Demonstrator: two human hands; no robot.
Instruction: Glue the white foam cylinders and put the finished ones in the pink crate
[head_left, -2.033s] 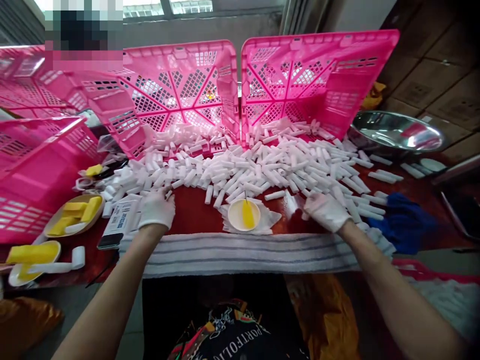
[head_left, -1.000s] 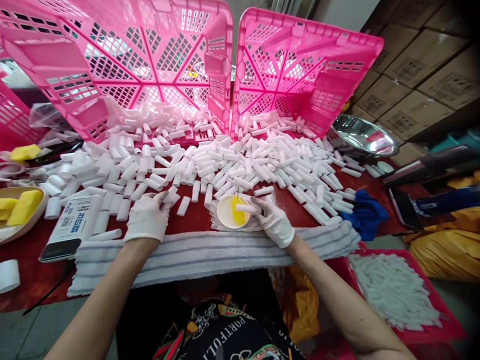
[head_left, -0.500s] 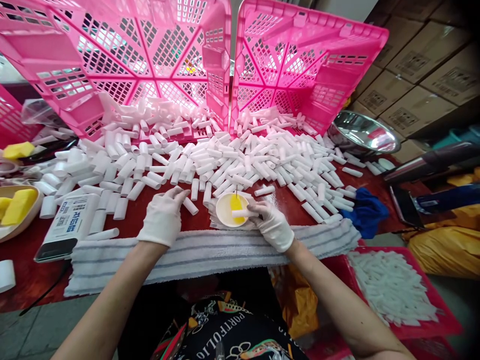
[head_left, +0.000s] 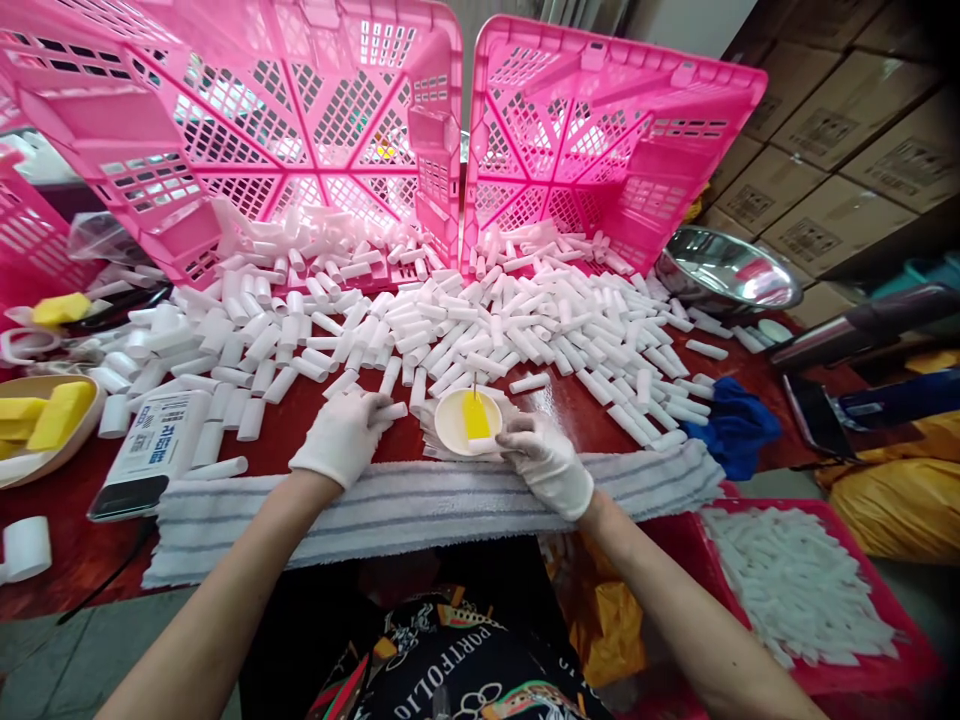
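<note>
Both my hands wear white gloves. My left hand (head_left: 341, 436) is closed on a short white tube (head_left: 391, 410) at the near edge of the red table (head_left: 315, 440). My right hand (head_left: 546, 462) is closed by the small white dish (head_left: 450, 425) that holds a yellow sponge (head_left: 475, 415); a small white piece shows at its fingertips, and I cannot make out what it is. A big heap of white tubes (head_left: 480, 320) covers the table beyond the dish. A striped white towel (head_left: 420, 505) lies along the table's near edge under my wrists.
Two pink crates (head_left: 600, 150) lie tipped on their sides at the back. A steel bowl (head_left: 724, 270) and blue cloth (head_left: 739, 425) sit right. A red tray of white tubes (head_left: 795, 580) is low right. A phone and white box (head_left: 154, 450), yellow sponges in a dish (head_left: 45, 415) sit left.
My right hand came in from the heap on the right to the dish, then drew back toward the towel. My left hand took a tube and moved right toward the dish.
</note>
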